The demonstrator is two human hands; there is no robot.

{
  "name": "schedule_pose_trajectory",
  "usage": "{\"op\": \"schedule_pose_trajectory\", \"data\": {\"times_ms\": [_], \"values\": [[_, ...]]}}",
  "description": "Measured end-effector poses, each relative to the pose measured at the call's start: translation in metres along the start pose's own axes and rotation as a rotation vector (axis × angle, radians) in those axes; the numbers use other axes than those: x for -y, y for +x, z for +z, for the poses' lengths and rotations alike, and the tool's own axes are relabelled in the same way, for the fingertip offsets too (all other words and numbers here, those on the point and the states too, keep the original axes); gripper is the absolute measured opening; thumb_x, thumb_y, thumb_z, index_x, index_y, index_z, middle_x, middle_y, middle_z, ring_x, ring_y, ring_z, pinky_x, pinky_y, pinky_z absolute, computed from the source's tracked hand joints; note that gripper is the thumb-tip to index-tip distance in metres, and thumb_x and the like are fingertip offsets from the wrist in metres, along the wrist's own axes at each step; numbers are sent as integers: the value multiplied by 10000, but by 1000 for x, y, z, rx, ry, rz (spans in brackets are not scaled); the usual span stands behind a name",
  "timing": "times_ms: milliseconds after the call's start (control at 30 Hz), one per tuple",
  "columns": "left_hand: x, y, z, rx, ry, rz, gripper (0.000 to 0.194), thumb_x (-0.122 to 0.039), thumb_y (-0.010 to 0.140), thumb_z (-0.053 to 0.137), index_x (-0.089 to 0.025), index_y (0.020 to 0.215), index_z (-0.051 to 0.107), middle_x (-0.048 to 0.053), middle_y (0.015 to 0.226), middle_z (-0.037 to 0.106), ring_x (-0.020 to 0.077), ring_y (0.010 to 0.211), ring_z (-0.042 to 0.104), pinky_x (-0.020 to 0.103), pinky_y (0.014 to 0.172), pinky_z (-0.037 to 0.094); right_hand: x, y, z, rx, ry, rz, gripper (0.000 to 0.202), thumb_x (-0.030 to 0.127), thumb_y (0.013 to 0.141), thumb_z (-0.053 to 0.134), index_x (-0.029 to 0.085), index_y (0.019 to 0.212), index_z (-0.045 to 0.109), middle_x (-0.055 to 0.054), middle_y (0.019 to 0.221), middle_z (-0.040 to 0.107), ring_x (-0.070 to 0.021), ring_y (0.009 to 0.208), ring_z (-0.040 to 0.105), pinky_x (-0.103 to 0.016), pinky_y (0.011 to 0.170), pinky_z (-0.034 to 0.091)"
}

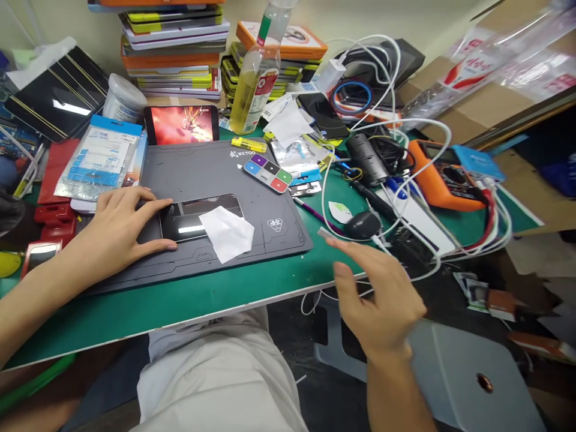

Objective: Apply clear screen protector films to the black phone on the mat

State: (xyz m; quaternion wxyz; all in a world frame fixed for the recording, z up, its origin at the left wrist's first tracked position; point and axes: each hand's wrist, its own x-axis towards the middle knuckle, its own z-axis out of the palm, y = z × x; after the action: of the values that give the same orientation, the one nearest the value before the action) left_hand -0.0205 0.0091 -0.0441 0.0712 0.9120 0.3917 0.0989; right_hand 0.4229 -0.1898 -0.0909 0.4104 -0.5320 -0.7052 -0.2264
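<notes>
A dark smartphone (pixel 193 216) lies on a grey work mat (pixel 288 222), its glossy screen facing up. My left hand (pixel 128 222) holds its left end, thumb on the near edge and index finger on the far edge. A white wipe (pixel 229 234) covers part of the phone's right end and hangs over onto the mat. My right hand (pixel 382 294) is raised off the table's front edge, apart from the phone, with thumb and index finger spread. At its index fingertip shows a small pale strip (pixel 326 234), too blurred to name.
Behind the mat stand a lit tablet (pixel 182 125), a bottle of yellow liquid (pixel 256 84) and stacked boxes (pixel 175 54). A box with coloured panels (pixel 267 174) lies on the mat. White cables (pixel 441 138), an orange multimeter (pixel 443 177) and tools crowd the right.
</notes>
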Motion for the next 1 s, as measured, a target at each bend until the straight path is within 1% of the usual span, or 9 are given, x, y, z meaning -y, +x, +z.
{"op": "schedule_pose_trajectory", "data": {"times_ms": [67,200,267,367,500,600,700,833,1000], "values": [[3,-1,1,-2,-21,23,1102,-1103,1184,403,-267,1808,760,201,1654,762,504,1672,691,806,1464,504,5,33,17,106,102,-62,365,133,1232,810,283,1558,873,-95,1279,1019,-314,1119,1003,-463,982,815],[9,-4,4,0,-25,45,1007,-1063,1194,505,-316,1835,717,222,1669,751,510,1665,676,767,1470,478,4,88,60,358,282,-285,242,257,1334,689,262,1399,922,-88,1312,1013,-262,1191,986,-434,1057,823],[10,-6,5,-1,-20,55,1000,-1047,1208,502,-304,1844,707,231,1671,748,512,1659,676,764,1464,475,0,105,82,407,356,-475,286,282,1353,660,220,1442,924,-99,1364,1013,-260,1300,977,-439,1126,824],[11,-8,7,-15,-26,57,983,-1038,1213,508,-311,1842,713,231,1674,755,513,1648,685,759,1456,483,-3,118,108,453,465,-674,360,334,1360,672,138,1568,890,-139,1537,977,-271,1526,913,-477,1348,751],[10,-11,9,-32,-52,52,951,-1028,1204,559,-332,1826,740,223,1670,771,512,1618,702,763,1443,506,4,125,129,612,520,-674,610,512,1330,752,120,1796,762,-206,1843,787,-297,1762,751,-536,1550,565],[9,-14,10,-43,-46,48,922,-1018,1211,558,-358,1832,727,210,1659,778,509,1625,707,748,1431,527,22,131,141,666,552,-665,752,619,1307,771,103,1850,704,-236,1911,714,-315,1841,665,-544,1603,481],[9,-17,10,-55,-28,56,927,-1004,1233,518,-361,1889,645,202,1666,777,503,1643,712,740,1444,522,40,135,150,641,590,-698,820,659,1313,736,24,1830,688,-274,1915,695,-326,1855,648,-515,1621,441],[5,-21,9,-61,-19,50,976,-1008,1228,533,-321,1919,586,215,1718,762,515,1672,700,741,1460,517,46,136,153,660,591,-692,798,665,1331,691,46,1834,688,-245,1935,678,-311,1866,632,-528,1613,459],[-1,-23,7,-50,-23,25,918,-986,1228,574,-343,1880,644,201,1708,774,526,1697,683,736,1454,523,23,139,143,653,580,-672,730,630,1327,724,63,1785,756,-244,1873,737,-333,1779,734,-573,1560,553]]}}
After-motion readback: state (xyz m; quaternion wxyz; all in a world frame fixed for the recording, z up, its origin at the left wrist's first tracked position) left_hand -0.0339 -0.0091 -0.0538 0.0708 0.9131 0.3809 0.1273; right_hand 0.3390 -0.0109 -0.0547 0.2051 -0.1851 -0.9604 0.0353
